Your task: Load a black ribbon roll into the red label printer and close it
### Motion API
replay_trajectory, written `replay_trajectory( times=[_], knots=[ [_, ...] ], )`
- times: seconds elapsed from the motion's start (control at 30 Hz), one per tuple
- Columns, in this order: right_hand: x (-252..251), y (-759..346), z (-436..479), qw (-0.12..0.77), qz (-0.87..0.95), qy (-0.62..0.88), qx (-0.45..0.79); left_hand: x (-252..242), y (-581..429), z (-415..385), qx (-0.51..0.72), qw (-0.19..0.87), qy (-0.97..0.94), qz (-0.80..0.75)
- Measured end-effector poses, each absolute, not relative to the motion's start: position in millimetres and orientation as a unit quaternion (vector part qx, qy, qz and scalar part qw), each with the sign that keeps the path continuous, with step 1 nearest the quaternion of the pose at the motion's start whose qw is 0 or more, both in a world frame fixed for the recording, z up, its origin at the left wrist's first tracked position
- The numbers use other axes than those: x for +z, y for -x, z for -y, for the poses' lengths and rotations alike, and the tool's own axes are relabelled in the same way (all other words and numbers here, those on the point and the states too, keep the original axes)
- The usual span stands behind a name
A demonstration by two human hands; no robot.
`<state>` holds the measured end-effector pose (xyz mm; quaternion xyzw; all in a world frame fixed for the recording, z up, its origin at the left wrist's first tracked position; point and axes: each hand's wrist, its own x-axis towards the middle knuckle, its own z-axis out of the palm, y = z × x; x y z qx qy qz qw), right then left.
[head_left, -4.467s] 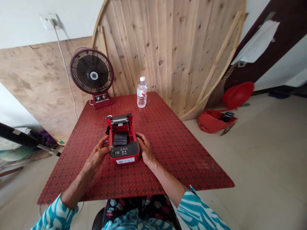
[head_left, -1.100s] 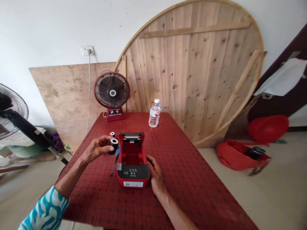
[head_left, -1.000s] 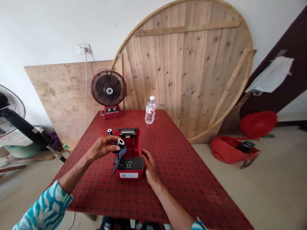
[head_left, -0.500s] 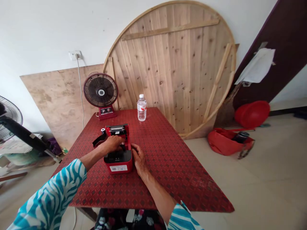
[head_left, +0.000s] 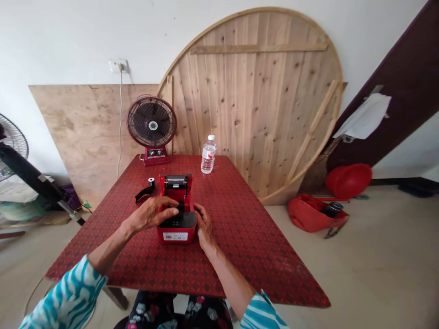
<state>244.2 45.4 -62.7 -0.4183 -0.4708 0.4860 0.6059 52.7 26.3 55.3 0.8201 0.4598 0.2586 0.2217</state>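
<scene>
On the table, a small red and black label printer [head_left: 177, 235] stands with its lid raised and its inside exposed. My left hand [head_left: 151, 214] reaches over its left side, fingers extended above the compartment and thumb apart from them. The fingertips are partly hidden inside, and I see nothing held there. My right hand [head_left: 205, 227] grips the printer's right wall, fingers bent along its upper edge. Behind my left hand, a small black roll [head_left: 151, 183] with a white core stands with a loose black strip trailing to the left.
The red patterned table [head_left: 247, 256] carries a clear water bottle [head_left: 208, 155] and a dark red fan [head_left: 152, 128] at its far end. A large round wooden board [head_left: 257, 100] leans against the wall. A red bag [head_left: 305, 214] lies on the floor at right.
My left hand has lifted slightly out of the printer, its thumb and fingers now spread. My right hand stays at the printer's side. The camera view has shifted and levelled.
</scene>
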Motion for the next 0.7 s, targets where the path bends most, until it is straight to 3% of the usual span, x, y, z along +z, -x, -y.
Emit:
replay_trajectory(
  times=[0.5,0.7],
  knots=[
    [-70.7,-242.0,-49.9,0.622,0.461,0.424,0.47,23.4,-59.9,5.5,0.341,0.052,-0.856,-0.386],
    [-29.8,-239.1,-99.6,0.61,0.452,0.448,0.471,18.2,-59.1,16.7,0.332,0.006,-0.865,-0.376]
  ],
)
